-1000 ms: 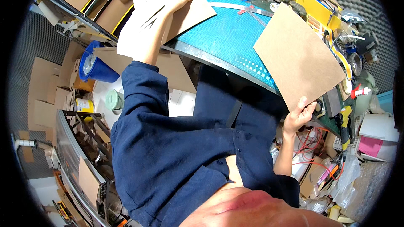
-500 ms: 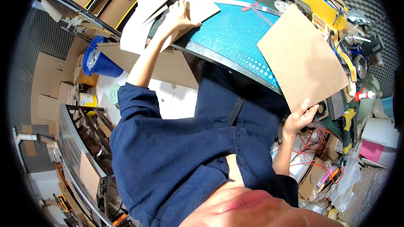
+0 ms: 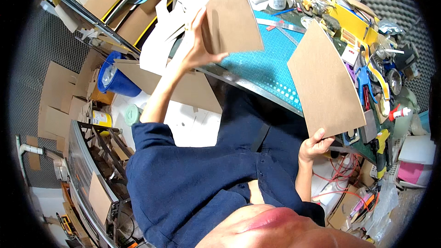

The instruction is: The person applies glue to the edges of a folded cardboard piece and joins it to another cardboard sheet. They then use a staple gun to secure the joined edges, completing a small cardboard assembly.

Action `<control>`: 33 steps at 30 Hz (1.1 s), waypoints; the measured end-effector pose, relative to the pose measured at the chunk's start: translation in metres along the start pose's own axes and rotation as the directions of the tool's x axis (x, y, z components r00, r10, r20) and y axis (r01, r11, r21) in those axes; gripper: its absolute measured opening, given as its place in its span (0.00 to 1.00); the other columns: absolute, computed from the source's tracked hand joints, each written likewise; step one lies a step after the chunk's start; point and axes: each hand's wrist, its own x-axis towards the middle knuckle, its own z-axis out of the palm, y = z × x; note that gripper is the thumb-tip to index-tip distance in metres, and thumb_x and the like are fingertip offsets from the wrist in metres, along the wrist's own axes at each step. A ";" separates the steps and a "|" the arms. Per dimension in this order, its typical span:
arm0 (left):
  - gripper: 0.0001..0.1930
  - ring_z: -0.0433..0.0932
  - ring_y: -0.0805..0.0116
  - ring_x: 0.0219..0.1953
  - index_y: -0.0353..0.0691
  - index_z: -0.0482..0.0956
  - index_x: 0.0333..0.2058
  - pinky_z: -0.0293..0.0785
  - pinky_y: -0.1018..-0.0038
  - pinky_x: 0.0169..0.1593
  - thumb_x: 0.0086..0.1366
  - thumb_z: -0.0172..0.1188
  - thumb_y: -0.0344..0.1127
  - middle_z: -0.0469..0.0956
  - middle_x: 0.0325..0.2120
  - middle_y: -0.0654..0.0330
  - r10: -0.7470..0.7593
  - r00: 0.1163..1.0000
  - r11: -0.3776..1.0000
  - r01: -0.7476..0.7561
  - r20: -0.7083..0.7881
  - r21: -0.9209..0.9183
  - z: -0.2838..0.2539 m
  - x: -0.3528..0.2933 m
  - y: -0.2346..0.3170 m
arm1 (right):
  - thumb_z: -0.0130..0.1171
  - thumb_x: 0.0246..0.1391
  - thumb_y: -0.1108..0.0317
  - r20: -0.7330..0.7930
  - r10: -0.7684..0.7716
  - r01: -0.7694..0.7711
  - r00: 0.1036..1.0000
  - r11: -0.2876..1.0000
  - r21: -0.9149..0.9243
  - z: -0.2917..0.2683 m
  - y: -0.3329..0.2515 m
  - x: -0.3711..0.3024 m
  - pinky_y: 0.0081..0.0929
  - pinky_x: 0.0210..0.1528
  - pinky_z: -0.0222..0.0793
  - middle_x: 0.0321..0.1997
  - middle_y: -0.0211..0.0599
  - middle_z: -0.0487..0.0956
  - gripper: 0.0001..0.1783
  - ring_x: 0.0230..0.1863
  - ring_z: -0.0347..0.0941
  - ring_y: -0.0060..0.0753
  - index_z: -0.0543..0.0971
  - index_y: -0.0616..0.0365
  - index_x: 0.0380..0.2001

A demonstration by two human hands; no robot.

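Observation:
My left hand (image 3: 195, 48) is closed on the edge of a brown cardboard sheet (image 3: 236, 20), its thumb reaching along the lower side. That sheet stands tilted up over the far left of a teal cutting mat (image 3: 262, 71), and a shadow falls across its face. On the right, a second brown cardboard sheet (image 3: 325, 85) is pinched at its near lower corner by my right hand (image 3: 317, 146), thumb on top. It leans over the mat's right end and hides part of the bench. White cut sheets (image 3: 154, 48) lie beside my left hand.
A metal ruler (image 3: 281, 24) lies on the mat's far side. Tools, bottles and a yellow box (image 3: 351, 18) crowd the bench's far right, with a yellow-black glue gun (image 3: 381, 149) at its near edge. A blue bin (image 3: 117, 78) stands on the floor at left.
The left-hand sheet has been lifted and tilted, so its brown face now shows. The right-hand sheet has tipped more steeply, and my right hand has moved slightly nearer me.

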 end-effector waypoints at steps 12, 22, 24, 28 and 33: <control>0.70 0.59 0.41 0.63 0.46 0.41 0.66 0.65 0.51 0.61 0.30 0.82 0.53 0.50 0.61 0.42 0.161 0.977 0.982 -0.174 -0.143 -0.077 -0.007 -0.006 0.048 | 0.50 0.63 0.68 -0.033 -0.039 0.039 0.999 0.999 0.003 0.006 0.002 0.005 0.40 0.33 0.70 0.33 0.46 0.77 0.09 0.30 0.75 0.48 0.70 0.64 0.37; 0.65 0.63 0.41 0.60 0.47 0.47 0.65 0.66 0.51 0.59 0.32 0.81 0.54 0.54 0.60 0.41 0.199 0.970 0.974 -0.211 -0.137 -0.081 0.007 0.002 0.073 | 0.50 0.63 0.68 -0.023 -0.171 0.168 0.985 0.982 -0.081 -0.001 0.018 0.004 0.46 0.38 0.72 0.39 0.53 0.77 0.12 0.36 0.76 0.58 0.68 0.64 0.45; 0.63 0.60 0.41 0.62 0.47 0.48 0.65 0.66 0.50 0.59 0.35 0.81 0.51 0.52 0.61 0.41 0.217 0.968 0.969 -0.230 -0.128 -0.096 0.013 0.001 0.076 | 0.53 0.60 0.66 -0.016 -0.208 0.207 0.978 0.977 -0.047 -0.002 0.004 0.017 0.44 0.36 0.72 0.33 0.52 0.78 0.11 0.33 0.76 0.58 0.71 0.65 0.37; 0.55 0.56 0.42 0.63 0.47 0.54 0.63 0.63 0.52 0.60 0.39 0.79 0.47 0.49 0.61 0.43 0.263 0.963 0.959 -0.268 -0.061 -0.092 0.029 -0.004 0.081 | 0.61 0.52 0.63 0.205 0.018 -0.008 0.979 0.999 -0.054 -0.005 -0.010 0.017 0.42 0.26 0.71 0.24 0.49 0.76 0.15 0.23 0.75 0.55 0.71 0.65 0.30; 0.53 0.57 0.43 0.62 0.49 0.55 0.63 0.60 0.53 0.62 0.39 0.78 0.42 0.53 0.60 0.45 0.246 0.968 0.958 -0.234 0.055 -0.166 0.048 -0.010 0.089 | 0.62 0.50 0.66 0.168 -0.236 0.236 0.957 0.972 0.022 0.000 -0.029 0.060 0.40 0.36 0.75 0.39 0.58 0.77 0.27 0.33 0.79 0.56 0.66 0.74 0.48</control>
